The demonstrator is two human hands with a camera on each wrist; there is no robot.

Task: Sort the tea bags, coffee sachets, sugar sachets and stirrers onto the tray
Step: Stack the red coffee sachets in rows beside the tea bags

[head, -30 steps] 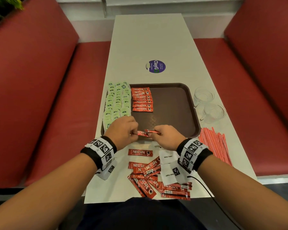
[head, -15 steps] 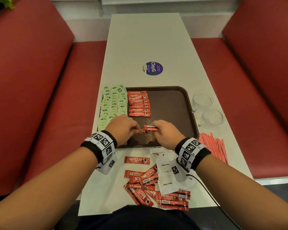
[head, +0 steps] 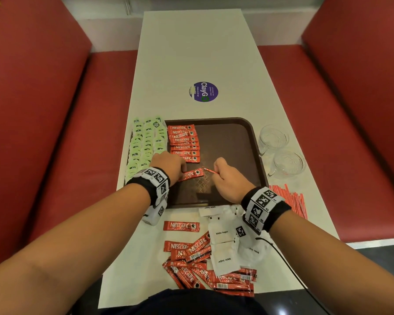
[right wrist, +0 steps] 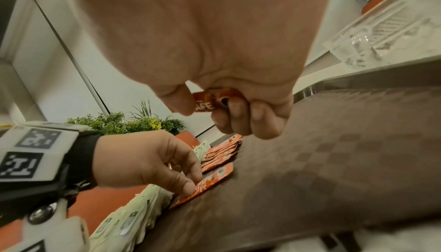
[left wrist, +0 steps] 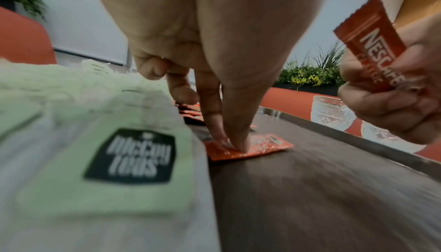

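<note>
- Your left hand (head: 168, 165) presses its fingers (left wrist: 235, 129) flat on a sachet (head: 191, 174) lying on the tray (head: 237, 160), long axis slanting left-right, just below the coffee row (head: 184, 143).
- Your right hand (head: 229, 180), just right of it, pinches a second sachet (left wrist: 372, 48), raised off the tray.
- I judge the row's near end is the left hand's target.

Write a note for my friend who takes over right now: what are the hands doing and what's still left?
Left hand: fingertips press a red Nescafe coffee sachet flat on the brown plastic tray.
Right hand: grip holds another red coffee sachet above the tray.
Done: green tea bags on the tray's left side, a row of red coffee sachets beside them.
Left: loose red coffee sachets, white sugar sachets and red-striped stirrers, all on the white table.
</note>
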